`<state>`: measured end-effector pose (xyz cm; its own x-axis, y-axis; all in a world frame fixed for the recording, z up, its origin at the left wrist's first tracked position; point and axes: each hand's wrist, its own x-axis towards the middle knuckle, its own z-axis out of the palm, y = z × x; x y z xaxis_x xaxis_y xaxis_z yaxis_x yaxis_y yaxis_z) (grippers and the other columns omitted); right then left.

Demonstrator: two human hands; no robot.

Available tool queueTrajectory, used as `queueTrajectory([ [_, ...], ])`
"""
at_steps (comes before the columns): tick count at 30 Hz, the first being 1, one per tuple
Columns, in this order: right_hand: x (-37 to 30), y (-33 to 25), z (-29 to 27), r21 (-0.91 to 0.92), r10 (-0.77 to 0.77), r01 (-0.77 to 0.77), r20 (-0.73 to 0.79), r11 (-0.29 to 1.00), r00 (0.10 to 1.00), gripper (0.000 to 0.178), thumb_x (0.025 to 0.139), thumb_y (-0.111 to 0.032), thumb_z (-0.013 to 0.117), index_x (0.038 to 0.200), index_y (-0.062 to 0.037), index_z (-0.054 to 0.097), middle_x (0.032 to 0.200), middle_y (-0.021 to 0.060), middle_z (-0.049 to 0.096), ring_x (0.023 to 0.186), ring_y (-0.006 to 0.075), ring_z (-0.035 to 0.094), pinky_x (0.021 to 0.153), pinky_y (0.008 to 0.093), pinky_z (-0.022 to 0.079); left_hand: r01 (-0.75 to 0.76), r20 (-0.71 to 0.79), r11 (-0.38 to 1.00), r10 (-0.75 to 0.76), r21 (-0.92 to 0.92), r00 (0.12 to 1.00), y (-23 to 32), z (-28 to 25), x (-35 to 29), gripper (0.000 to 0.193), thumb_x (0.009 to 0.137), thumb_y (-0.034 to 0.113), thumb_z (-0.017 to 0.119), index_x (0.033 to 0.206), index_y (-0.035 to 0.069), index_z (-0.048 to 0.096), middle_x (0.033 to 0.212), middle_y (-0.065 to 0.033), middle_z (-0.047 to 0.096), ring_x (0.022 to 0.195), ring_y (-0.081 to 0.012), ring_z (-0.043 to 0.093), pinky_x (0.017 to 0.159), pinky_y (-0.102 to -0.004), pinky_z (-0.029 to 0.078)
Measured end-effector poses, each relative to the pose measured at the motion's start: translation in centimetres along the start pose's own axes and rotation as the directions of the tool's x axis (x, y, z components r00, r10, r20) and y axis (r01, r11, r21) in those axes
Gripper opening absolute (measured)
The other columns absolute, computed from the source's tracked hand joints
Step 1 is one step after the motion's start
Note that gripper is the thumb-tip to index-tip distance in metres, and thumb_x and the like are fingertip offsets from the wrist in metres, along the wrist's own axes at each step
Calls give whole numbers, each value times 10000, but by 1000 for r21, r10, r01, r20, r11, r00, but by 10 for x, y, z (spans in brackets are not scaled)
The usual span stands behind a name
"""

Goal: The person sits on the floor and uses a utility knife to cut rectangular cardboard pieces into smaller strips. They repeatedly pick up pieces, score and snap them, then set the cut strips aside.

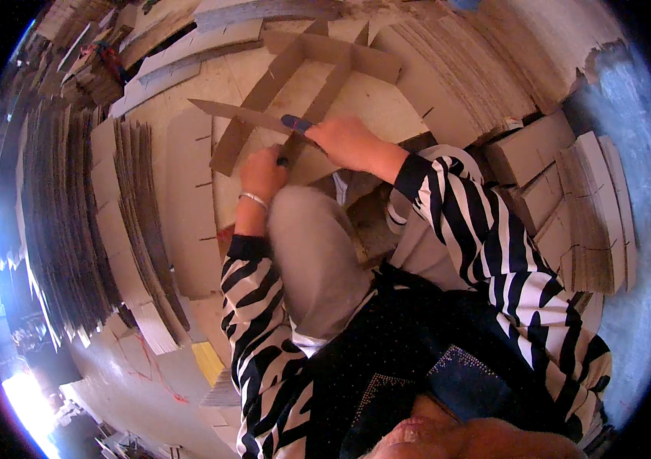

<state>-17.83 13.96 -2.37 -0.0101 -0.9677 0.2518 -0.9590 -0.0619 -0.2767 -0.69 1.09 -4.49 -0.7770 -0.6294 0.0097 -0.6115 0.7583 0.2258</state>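
A partly assembled grid of slotted brown cardboard strips lies in front of me. Its long left strip (265, 90) and long right strip (331, 90) cross a far strip (375, 63). The near cross strip (226, 112) slants over the long ones, its left end sticking out past them. My right hand (344, 142) is closed on the right end of this near strip; a dark blue covering shows on one digit. My left hand (263, 173), closed, grips the near end of the long right strip, with a dark covering at its thumb. The fingertips are mostly hidden.
Slotted cardboard sheets (190, 199) lie on the left, beside tall stacks of cardboard (65, 214). More stacks stand at the far right (455, 73) and beside my right arm (589, 214). The grid rests on a pale board (383, 107) beyond my knees.
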Motion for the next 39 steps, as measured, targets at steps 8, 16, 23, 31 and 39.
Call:
queueTrajectory([
  [8, -31, 4, 25, 13, 47, -48, 65, 999, 997, 212, 749, -76, 583, 960, -91, 576, 775, 142, 627, 772, 362, 624, 620, 483, 479, -105, 101, 994, 101, 34, 990, 5, -8, 0, 292, 706, 111, 574, 975, 126, 687, 892, -167, 660, 869, -361, 625, 753, -453, 512],
  [16, -52, 54, -16, 119, 332, -324, -52, 938, 942, 284, 731, -174, 652, 980, -60, 577, 899, 184, 608, 859, 404, 581, 688, 492, 466, -102, -340, 995, 90, -17, 936, 6, -52, 13, 388, 738, 121, 553, 1120, 77, 604, 963, -200, 641, 912, -396, 606, 783, -470, 491],
  [23, -177, 159, -35, -308, 638, -693, -271, 652, 720, 354, 745, -237, 665, 1073, -116, 610, 1302, 66, 501, 1286, 271, 375, 1009, 567, 263, 194, -158, 969, -169, 154, 973, -2, -29, 70, 385, 787, 184, 512, 1145, 47, 539, 1062, -218, 620, 986, -399, 598, 832, -476, 485],
  [31, -89, 130, -106, 101, 580, -599, -418, 794, 699, 159, 806, -177, 609, 865, -29, 605, 896, 187, 613, 830, 343, 575, 667, 412, 429, 202, -49, 953, -196, 226, 979, -87, 6, 88, 249, 790, 194, 503, 931, 33, 631, 969, -218, 645, 935, -391, 616, 792, -488, 493],
  [39, 7, 137, -37, 461, 615, -530, -44, 712, 787, 309, 820, -314, 605, 889, -15, 635, 852, 209, 639, 767, 398, 603, 660, 472, 457, 207, -59, 967, -200, 149, 978, -66, -15, 58, 204, 780, 150, 537, 957, 81, 614, 904, -208, 650, 879, -415, 613, 742, -496, 491],
])
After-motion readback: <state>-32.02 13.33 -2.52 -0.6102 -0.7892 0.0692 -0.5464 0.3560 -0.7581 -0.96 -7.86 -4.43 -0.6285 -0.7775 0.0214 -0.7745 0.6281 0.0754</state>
